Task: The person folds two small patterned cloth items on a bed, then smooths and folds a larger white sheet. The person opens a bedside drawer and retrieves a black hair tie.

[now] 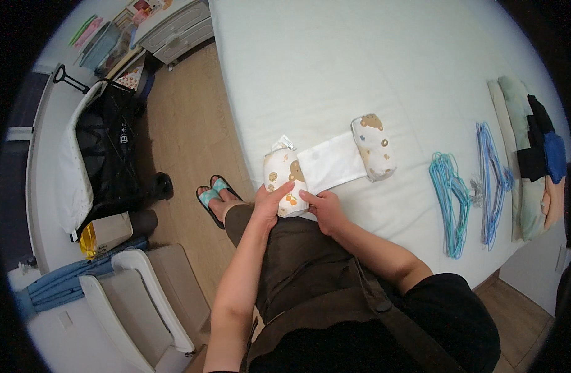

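Two small padded bolsters with a bear print, joined by a white cloth band (334, 163), lie across the near left part of the bed; they look like a baby's side pillow. My left hand (270, 202) is closed round the near side of the left bolster (283, 163), thumb on top. At that bolster's right edge, my right hand (326, 210) grips with thumb and bent fingers; the fingertips are partly hidden. A white tag shows at its far end. The right bolster (375, 149) rests on the sheet, touched by neither hand.
Blue and teal hangers (450, 202) lie in bundles on the bed (335, 68), beside folded clothes (526, 155) at the right edge. On the left stand a black wagon (108, 140) and a beige-and-white tub-like item (133, 304). A white drawer cabinet (180, 31) is at the far left.
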`<state>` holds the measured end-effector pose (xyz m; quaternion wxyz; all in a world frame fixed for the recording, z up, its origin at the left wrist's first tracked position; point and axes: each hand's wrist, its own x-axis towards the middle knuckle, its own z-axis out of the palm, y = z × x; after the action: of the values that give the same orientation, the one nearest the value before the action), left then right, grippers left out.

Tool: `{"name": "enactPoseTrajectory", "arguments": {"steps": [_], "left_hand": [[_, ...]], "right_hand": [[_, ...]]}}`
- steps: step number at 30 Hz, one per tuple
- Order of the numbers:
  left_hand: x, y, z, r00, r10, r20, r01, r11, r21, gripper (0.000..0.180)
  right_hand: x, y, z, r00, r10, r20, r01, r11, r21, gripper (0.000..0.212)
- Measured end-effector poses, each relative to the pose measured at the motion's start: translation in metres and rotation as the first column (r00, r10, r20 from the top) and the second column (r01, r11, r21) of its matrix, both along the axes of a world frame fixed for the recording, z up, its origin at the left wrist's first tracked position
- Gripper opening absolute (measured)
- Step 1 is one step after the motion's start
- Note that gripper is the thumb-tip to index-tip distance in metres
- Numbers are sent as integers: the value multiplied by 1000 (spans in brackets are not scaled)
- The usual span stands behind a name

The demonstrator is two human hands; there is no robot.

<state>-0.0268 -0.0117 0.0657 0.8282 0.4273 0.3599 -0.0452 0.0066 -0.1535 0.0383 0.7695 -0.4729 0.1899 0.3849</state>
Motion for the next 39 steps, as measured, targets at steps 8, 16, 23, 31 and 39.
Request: {"name": "enactPoseTrajectory", "arguments": {"steps": [8,16,23,31,39], "left_hand": [[4,-7,0,997,52,50,-59,984,168,47],[4,1,-27,993,31,-115,26,886,463,61],[32,-14,3,885,17,-465,421,398,815,86],[36,-11,16,919,136,-369,272,460,845,74],[35,-7,9,859,73,-507,420,467,778,77]], "right_hand": [[7,-10,2,994,-10,108,18,998,-66,22],[20,-39,12,843,361,400,-136,861,-490,13],[128,-96,32,531,613,585,424,406,-809,72],[147,-96,35,498,734,462,246,391,-887,85],[139,-79,29,401,829,389,288,289,-913,85]]}}
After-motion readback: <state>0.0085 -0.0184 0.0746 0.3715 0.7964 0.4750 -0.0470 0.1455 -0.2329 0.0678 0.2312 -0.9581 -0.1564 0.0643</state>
